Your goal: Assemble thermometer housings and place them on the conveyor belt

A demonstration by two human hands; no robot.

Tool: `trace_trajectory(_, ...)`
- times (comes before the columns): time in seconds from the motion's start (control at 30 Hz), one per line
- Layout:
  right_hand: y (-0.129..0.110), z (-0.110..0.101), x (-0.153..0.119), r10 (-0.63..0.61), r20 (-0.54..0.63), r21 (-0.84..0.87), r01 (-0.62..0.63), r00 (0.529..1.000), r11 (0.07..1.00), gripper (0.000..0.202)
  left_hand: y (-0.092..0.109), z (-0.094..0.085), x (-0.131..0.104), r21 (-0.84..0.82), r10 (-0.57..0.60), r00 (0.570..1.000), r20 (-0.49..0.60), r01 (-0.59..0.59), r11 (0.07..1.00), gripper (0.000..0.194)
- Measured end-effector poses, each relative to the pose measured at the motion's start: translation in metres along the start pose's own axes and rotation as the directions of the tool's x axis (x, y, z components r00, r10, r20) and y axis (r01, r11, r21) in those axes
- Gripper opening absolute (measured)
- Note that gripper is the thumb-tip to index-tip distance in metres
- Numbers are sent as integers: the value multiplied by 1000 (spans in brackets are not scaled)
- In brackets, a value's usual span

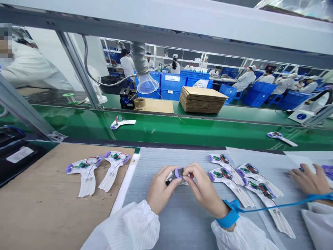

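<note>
Between my two hands is a gun-shaped thermometer half-shell [179, 172] with a purple rim and a small dark display at its top. My left hand [161, 187] grips its left side, where wires and electronic parts show. The fingers of my right hand [202, 187] pinch the edge by the display. Most of the white handle is hidden beneath my hands. To the right lie several similar white half-shells [234, 187] with green circuit boards and wires. On the brown cardboard at left rest two more, a nearer half-shell [87, 182] and another half-shell [108, 177].
A co-worker's hand [310, 178] is at the far right, near a purple-edged part. Beyond the bench runs a green conveyor belt [161, 130] carrying two half-shells. A clear extraction hood [147, 84] hangs above it. Stacked cardboard [201, 100] stands behind. A blue strap [230, 215] circles my right wrist.
</note>
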State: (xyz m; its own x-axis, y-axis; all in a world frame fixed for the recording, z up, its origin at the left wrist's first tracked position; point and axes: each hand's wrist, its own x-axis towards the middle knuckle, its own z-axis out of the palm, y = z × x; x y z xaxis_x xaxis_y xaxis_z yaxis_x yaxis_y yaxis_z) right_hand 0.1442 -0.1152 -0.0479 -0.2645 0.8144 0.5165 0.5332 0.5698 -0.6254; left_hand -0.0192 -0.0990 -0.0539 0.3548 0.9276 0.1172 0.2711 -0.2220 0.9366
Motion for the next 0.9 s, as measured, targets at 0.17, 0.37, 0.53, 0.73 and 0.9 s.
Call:
trace_trajectory(0.17,2,8,-1,25,-24,59,-24,999,998,11,-3,2,1,-30,-2,995,-104,-1,1000,25)
trace_trajectory(0.37,0,31,1,288,-248,197,-242,925,950,30,-7,9,0,153,173,940,-293,-132,979,25)
trace_trajectory(0.53,-10,39,2,350,-338,153,-316,873,936,35,-8,22,-4,117,204,936,-286,-177,977,31)
trace_trajectory(0.73,-11,31,0,182,-331,283,-86,926,955,35,-17,21,1,-162,39,947,-320,-95,982,47)
trace_trajectory(0.9,-14,24,1,158,-209,158,-127,965,979,33,-16,17,0,-86,116,934,-339,-153,985,41)
